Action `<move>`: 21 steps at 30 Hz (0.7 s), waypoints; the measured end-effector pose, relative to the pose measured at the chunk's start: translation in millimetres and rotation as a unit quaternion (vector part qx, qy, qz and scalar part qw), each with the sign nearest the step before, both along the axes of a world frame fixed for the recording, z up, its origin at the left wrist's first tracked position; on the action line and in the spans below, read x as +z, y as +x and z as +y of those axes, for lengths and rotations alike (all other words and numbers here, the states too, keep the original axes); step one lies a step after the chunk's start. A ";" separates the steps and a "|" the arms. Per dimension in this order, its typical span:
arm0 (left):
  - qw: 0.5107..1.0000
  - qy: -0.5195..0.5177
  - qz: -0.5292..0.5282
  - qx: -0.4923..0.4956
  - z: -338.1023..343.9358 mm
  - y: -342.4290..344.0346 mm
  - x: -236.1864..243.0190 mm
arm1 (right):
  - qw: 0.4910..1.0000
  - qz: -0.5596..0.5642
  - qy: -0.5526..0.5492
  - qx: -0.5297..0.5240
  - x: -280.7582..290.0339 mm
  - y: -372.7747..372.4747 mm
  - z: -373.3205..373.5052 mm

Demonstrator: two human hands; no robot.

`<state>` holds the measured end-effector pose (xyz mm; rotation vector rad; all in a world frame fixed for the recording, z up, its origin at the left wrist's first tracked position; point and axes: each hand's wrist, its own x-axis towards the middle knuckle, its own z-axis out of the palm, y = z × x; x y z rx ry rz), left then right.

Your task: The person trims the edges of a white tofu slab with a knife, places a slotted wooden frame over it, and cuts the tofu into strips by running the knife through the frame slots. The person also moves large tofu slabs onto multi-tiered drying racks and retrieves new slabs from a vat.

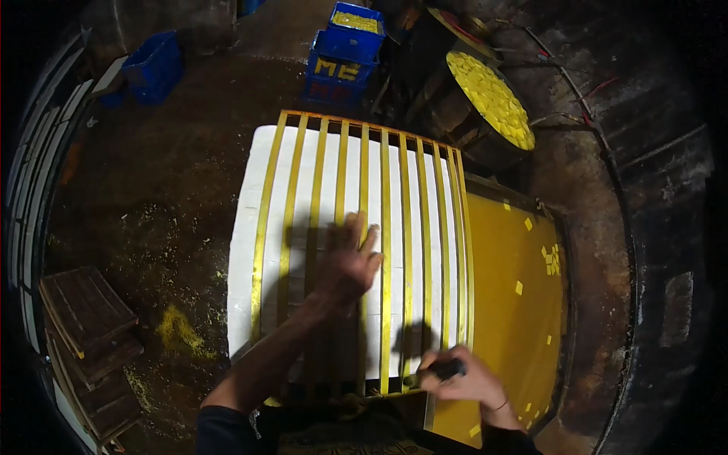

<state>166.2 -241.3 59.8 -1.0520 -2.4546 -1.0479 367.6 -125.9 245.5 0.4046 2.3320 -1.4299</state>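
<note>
A pale white slab (244, 227) lies in front of me under a frame of long, narrow yellow slats (387, 303). The slats run from near to far, with white strips showing between them. My left hand (356, 254) rests on the middle of the slats, fingers stretched out and slightly apart. At the frame's near right corner, my right hand (466, 377) is closed round a tool's black handle (446, 368). The tool's working end is hidden or too dark to make out. Both forearms cast shadows over the slab.
To the right lies a yellow surface (500, 303) with small yellow squares scattered on it. Beyond it stands a round container (493, 98) full of yellow pieces. Blue crates (345, 49) are stacked at the back; another blue crate (154, 67) sits far left. Brown boards (89, 311) are piled at left.
</note>
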 end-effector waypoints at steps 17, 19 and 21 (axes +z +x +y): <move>0.977 -0.165 -0.054 0.122 -132.6 -91.2 -4.0 | 0.993 -0.028 -0.084 -0.080 -51.4 -22.0 -21.2; 0.975 -0.173 -0.064 0.121 -120.0 -91.6 -2.9 | 0.991 -0.077 0.091 0.061 -27.4 19.5 -37.7; 0.973 -0.181 -0.073 0.123 -124.7 -93.6 -6.0 | 1.000 -0.004 0.019 0.024 -15.6 -7.8 -28.3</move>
